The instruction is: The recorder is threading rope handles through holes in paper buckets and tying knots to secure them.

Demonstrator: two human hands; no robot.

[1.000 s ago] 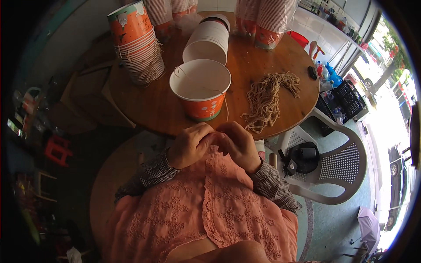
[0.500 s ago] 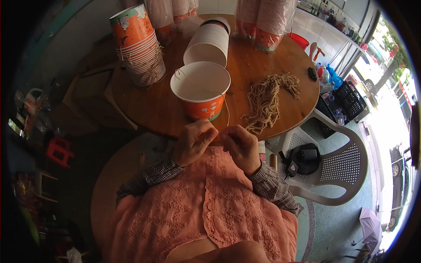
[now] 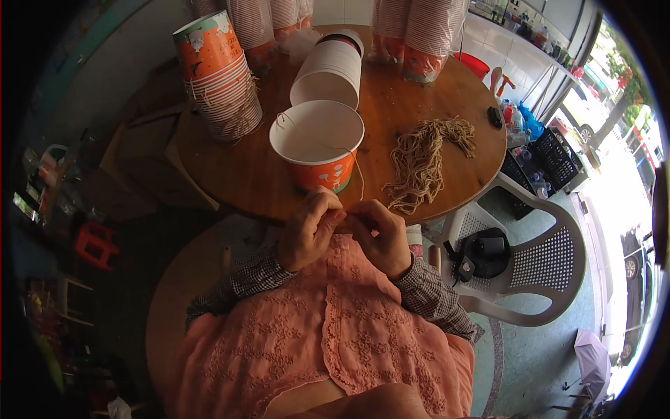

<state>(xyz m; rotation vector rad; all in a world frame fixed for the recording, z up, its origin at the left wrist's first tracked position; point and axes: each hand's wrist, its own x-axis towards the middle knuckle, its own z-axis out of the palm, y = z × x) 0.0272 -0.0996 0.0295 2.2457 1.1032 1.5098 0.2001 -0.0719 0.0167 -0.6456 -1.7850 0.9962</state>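
An orange paper bucket [image 3: 322,172] with a white inside stands upright near the table's front edge. A thin beige string [image 3: 362,183] hangs from its right side down to my hands; another bit of string shows at its left rim. Just in front of the bucket, my left hand [image 3: 311,229] is closed in a pinch. Its fingertips meet those of my right hand [image 3: 381,236], also pinched. The string's end goes in between the fingers, which mostly hide it. Right of the bucket lies a loose bundle of beige strings [image 3: 427,157].
A tall stack of orange buckets with strings [image 3: 222,84] stands at the left of the round wooden table [image 3: 380,91]. White nested buckets [image 3: 329,70] lie behind. Bagged stacks [image 3: 426,42] stand at the back. A plastic chair [image 3: 544,262] is at the right.
My hands have drawn slightly closer together, and their fingertips now meet. The bucket and the string bundle have stayed in place.
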